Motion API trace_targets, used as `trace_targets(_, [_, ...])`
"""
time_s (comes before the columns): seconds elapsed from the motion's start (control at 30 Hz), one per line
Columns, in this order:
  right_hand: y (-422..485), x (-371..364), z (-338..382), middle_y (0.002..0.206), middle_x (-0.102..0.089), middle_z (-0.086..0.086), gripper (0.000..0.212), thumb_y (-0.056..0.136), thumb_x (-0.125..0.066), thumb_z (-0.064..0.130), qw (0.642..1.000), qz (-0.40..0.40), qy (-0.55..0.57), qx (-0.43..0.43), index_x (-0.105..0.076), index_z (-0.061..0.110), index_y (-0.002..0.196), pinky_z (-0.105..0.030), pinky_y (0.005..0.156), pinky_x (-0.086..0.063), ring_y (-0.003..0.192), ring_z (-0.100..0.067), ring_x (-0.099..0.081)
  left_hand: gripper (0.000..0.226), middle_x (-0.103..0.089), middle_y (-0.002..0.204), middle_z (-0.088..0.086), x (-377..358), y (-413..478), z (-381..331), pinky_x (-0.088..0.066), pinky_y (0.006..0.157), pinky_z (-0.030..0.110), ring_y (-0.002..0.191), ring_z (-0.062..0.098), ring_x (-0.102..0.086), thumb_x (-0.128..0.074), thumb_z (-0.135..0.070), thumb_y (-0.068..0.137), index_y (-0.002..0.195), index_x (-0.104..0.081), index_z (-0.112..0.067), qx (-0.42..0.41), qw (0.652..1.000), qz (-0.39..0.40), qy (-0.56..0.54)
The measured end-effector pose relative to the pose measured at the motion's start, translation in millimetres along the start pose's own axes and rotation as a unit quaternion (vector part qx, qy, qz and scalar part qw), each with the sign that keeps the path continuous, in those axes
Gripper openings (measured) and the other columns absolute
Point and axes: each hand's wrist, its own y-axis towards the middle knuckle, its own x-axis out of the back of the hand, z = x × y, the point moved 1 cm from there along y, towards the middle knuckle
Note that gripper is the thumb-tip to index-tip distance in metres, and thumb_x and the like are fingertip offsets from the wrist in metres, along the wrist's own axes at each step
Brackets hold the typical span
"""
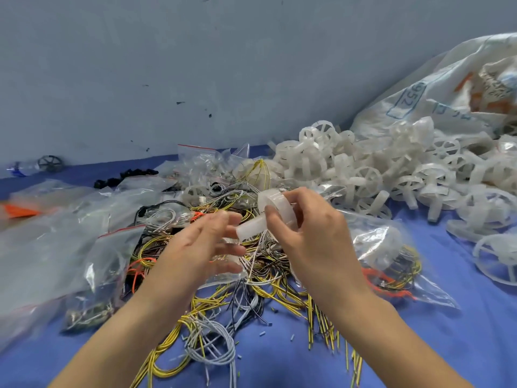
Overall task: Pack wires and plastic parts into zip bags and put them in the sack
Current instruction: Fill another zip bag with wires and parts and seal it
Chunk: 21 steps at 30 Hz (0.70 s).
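Above the wire pile (pixel 279 292), the right hand (pixel 316 236) pinches a plastic part (pixel 275 210); it should feel light and stiff; hold its rim. The blurred left hand (pixel 195 247) seems spread.

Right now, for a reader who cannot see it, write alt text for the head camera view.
A person's right hand grips a white plastic part above tangled wires on a blue surface, the open left hand beside it. Filled zip bags lie on both sides; a heap of white plastic parts lies by a white sack.
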Motion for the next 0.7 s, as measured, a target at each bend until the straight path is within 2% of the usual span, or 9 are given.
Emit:
trace_targets(0.07, [-3,-1,1,0.082,-0.054,0.011,0.014,0.092,-0.065,0.032,1.000,-0.021,-0.019,0.008,-0.059,0.020,0.091,-0.039,0.066,-0.047,0.070,-0.010,-0.052,0.026,-0.071,0.091,0.006,-6,-5,1,-0.056,0.065,0.029,0.081,0.025,-0.071,-0.067,-0.046,0.085,0.104,-0.072,-0.030,-0.008,0.999,0.042,0.024])
trace_targets(0.17, [-9,-2,4,0.081,-0.054,0.014,0.017,0.092,-0.064,0.038,0.999,-0.001,-0.030,0.022,-0.059,0.023,0.094,-0.033,0.066,-0.046,0.072,-0.008,-0.051,0.025,-0.070,0.085,0.005,-13,-9,5,-0.055,0.063,0.026,0.075,0.021,-0.068,-0.065,-0.037,0.084,0.106,-0.070,-0.027,-0.019,0.999,0.041,0.020])
trace_targets(0.23, [-9,2,6,0.084,-0.056,0.015,0.029,0.093,-0.055,0.053,0.999,0.032,-0.009,0.020,-0.060,0.027,0.105,-0.027,0.066,-0.047,0.076,-0.005,-0.056,0.027,-0.069,0.085,0.005,-12,-8,6,-0.055,0.062,0.026,0.075,0.019,-0.067,-0.063,-0.034,0.086,0.110,-0.069,-0.022,-0.015,1.000,0.024,0.008])
trace_targets(0.3, [-2,13,1,0.090,-0.060,0.015,0.038,0.097,-0.040,0.060,1.000,0.018,0.005,-0.003,-0.057,0.031,0.113,-0.025,0.066,-0.047,0.081,-0.001,-0.059,0.027,-0.069,0.086,0.006,-8,-5,7,-0.055,0.060,0.026,0.073,0.018,-0.066,-0.060,-0.030,0.089,0.111,-0.068,-0.018,0.000,1.000,-0.009,-0.003])
trace_targets(0.37, [9,28,-12,0.090,-0.060,0.016,0.029,0.102,-0.038,0.050,0.999,-0.031,-0.012,-0.025,-0.058,0.031,0.111,-0.020,0.063,-0.042,0.077,0.003,-0.057,0.024,-0.069,0.084,0.008,-2,0,8,-0.055,0.057,0.026,0.070,0.018,-0.065,-0.057,-0.024,0.093,0.112,-0.067,-0.013,0.035,0.998,-0.045,-0.029])
trace_targets(0.43, [18,40,-26,0.091,-0.058,0.013,0.020,0.102,-0.045,0.025,0.998,-0.022,-0.043,-0.040,-0.062,0.029,0.111,-0.015,0.062,-0.038,0.072,0.003,-0.053,0.022,-0.069,0.082,0.009,-1,4,12,-0.055,0.052,0.025,0.065,0.017,-0.065,-0.053,-0.017,0.097,0.114,-0.064,-0.006,0.095,0.991,-0.056,-0.080])
trace_targets(0.5, [20,45,-40,0.103,-0.055,0.005,0.035,0.096,-0.046,0.005,0.993,0.055,-0.095,-0.031,-0.067,0.029,0.112,-0.021,0.073,-0.043,0.083,-0.001,-0.053,0.022,-0.071,0.081,0.011,-7,5,16,-0.055,0.049,0.024,0.062,0.015,-0.066,-0.051,-0.013,0.099,0.114,-0.062,-0.002,0.153,0.979,-0.041,-0.131])
trace_targets(0.57, [18,44,-45,0.117,-0.052,0.001,0.047,0.091,-0.045,-0.005,0.981,0.138,-0.139,0.002,-0.070,0.030,0.112,-0.030,0.088,-0.044,0.103,-0.013,-0.053,0.023,-0.072,0.081,0.011,-14,5,21,-0.054,0.048,0.022,0.061,0.013,-0.067,-0.050,-0.011,0.099,0.115,-0.061,0.000,0.185,0.970,-0.012,-0.160])
trace_targets(0.7, [17,39,-45,0.131,-0.050,0.004,0.047,0.090,-0.047,-0.004,0.953,0.221,-0.202,0.057,-0.070,0.035,0.101,-0.039,0.097,-0.040,0.118,-0.020,-0.045,0.023,-0.071,0.082,0.012,-28,9,25,-0.054,0.046,0.020,0.060,0.012,-0.066,-0.048,-0.009,0.100,0.115,-0.062,0.001,0.206,0.963,0.018,-0.170])
